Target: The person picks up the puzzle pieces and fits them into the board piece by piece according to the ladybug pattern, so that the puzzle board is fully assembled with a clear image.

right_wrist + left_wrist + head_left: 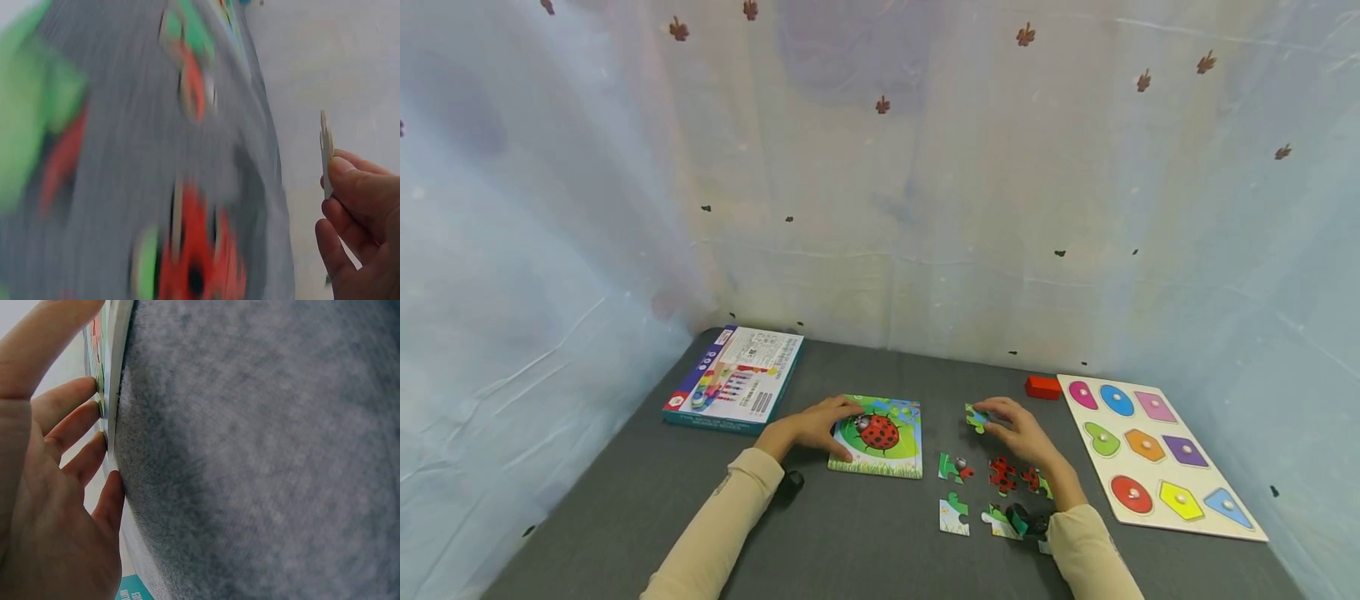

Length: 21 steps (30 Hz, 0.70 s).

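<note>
My left hand (817,427) rests at the left side of a ladybug picture board (895,442) lying on the table. In the left wrist view, the fingertips (94,445) touch the board near its pale edge. My right hand (1019,428) pinches a green and blue jigsaw piece (975,418) above the table, right of the board. In the right wrist view, that piece appears edge-on between thumb and fingers. Nearest below the right hand lie a red jigsaw piece (1002,477) and a red-green piece (1037,482). The piece with the ladybug's head (955,468) lies beside the board.
White-and-green jigsaw pieces (953,515) lie towards the front, partly hidden by the right wrist device (1027,521). A shape puzzle board (1157,458) with knobs lies at right. Behind stands a red block (1042,387). A paint box (736,379) lies at back left.
</note>
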Available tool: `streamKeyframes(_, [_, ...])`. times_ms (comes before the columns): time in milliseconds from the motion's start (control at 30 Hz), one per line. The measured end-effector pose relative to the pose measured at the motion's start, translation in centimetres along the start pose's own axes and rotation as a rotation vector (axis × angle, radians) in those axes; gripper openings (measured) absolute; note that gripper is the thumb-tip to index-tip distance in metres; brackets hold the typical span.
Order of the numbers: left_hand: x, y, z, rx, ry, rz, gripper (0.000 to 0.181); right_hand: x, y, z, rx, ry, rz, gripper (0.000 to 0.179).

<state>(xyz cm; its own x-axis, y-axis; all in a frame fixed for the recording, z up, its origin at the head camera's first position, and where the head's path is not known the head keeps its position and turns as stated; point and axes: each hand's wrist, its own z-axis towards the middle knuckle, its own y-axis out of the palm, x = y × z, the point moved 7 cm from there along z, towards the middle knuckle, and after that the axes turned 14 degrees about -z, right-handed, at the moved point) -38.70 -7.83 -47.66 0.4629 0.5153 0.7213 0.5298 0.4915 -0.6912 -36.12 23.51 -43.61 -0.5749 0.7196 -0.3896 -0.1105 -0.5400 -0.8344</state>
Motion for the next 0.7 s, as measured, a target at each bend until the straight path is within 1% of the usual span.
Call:
streamKeyframes(167, [0.1,0.1,0.0,0.0,0.001,0.006,0.085,-2.5,2.1,2.4,-0.023,-0.061,0.01,0.029])
streamKeyframes(267, [0.2,0.1,0.0,0.001,0.012,0.006,0.085,-3.5,3.5,3.4,-0.05,-0.082,0.004,0.029])
streamKeyframes(433, [0.2,0.3,0.0,0.003,0.026,0.013,0.085,-4.6,5.4,4.5,-0.066,-0.116,-0.006,0.028])
streamKeyframes(700, [0.0,0.2,0.0,0.007,0.018,0.01,0.085,-5.8,8.2,6.2,-0.107,-0.071,-0.045,0.028])
